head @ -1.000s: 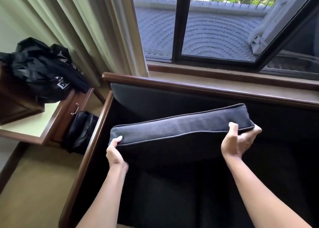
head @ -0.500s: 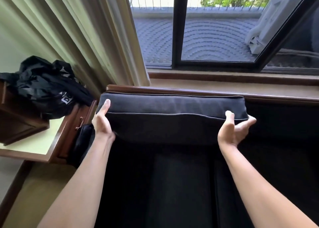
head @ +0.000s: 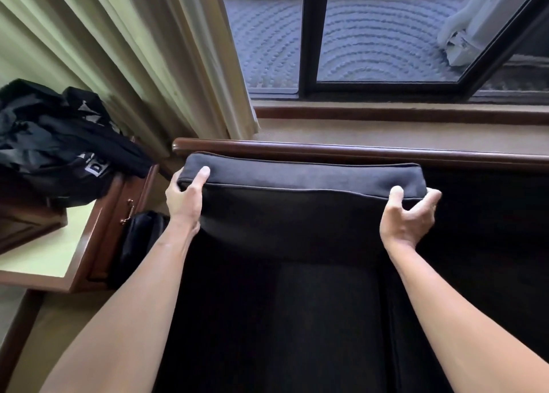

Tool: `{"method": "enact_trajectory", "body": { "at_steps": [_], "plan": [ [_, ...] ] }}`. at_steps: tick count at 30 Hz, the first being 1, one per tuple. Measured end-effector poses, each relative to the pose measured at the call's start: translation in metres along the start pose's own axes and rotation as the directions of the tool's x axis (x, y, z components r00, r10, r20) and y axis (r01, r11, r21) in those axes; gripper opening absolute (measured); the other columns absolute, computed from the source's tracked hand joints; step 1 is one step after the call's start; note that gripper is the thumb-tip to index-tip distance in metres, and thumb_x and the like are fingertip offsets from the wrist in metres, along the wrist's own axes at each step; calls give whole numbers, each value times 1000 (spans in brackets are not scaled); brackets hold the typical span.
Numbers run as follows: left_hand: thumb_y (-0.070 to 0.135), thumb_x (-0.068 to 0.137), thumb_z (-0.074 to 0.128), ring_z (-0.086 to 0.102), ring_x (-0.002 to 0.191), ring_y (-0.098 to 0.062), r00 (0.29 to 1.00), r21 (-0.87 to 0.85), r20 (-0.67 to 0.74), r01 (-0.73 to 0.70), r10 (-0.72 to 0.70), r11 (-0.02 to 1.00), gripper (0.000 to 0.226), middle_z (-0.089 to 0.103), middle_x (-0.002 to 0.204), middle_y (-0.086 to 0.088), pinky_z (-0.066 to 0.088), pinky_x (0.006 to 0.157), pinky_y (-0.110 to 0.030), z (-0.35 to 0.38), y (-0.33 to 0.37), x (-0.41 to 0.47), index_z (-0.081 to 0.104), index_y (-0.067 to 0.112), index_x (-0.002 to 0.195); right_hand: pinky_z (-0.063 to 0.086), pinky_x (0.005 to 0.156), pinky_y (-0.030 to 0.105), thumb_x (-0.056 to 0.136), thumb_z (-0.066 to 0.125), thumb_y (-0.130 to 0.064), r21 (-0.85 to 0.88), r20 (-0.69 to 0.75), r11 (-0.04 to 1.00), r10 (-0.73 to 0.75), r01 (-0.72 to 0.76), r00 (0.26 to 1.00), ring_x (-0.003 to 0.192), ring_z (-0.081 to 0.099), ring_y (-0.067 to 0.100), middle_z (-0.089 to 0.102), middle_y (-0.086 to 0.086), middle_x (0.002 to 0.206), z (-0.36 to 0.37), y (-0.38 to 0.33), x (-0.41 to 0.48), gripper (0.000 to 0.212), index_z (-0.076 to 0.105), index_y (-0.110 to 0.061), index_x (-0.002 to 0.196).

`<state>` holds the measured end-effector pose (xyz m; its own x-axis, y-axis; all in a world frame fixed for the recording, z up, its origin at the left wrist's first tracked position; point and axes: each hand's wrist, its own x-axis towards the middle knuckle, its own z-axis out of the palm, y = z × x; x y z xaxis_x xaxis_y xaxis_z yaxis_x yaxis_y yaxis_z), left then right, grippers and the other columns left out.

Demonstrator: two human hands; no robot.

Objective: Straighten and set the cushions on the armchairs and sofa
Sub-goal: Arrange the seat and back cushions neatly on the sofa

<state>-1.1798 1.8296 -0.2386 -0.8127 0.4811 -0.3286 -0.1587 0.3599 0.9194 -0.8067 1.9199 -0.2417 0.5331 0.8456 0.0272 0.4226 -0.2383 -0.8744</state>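
A dark grey back cushion (head: 300, 177) with piped edges stands upright against the sofa's wooden back rail (head: 356, 152), at the sofa's left end. My left hand (head: 185, 198) grips its upper left corner, thumb on the top face. My right hand (head: 408, 218) holds the upper right corner, thumb on top and fingers curled behind. Below the cushion lies the black seat (head: 312, 318), very dark and hard to read.
A wooden side table (head: 59, 262) with a drawer stands left of the sofa, carrying a black bag (head: 59, 149). Another black bag (head: 139, 238) sits between table and sofa. Cream curtains (head: 148, 65) hang behind; a window (head: 371, 36) and sill run along the back.
The cushion went from being held tilted in the air over the seat to standing against the back rail at the left end. Both hands stayed on its top corners.
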Motion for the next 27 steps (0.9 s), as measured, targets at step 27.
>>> {"method": "enact_trajectory", "body": {
  "at_steps": [27],
  "plan": [
    [26, 100, 68, 51, 144, -47, 583, 483, 719, -810, 377, 332, 45, 56, 154, -25, 40, 115, -66, 74, 7, -252, 68, 7, 141, 19, 125, 48, 104, 45, -45, -519, 456, 817, 18, 250, 890, 159, 8, 26, 13, 11, 172, -200, 34, -62, 61, 32, -18, 157]
  ]
}}
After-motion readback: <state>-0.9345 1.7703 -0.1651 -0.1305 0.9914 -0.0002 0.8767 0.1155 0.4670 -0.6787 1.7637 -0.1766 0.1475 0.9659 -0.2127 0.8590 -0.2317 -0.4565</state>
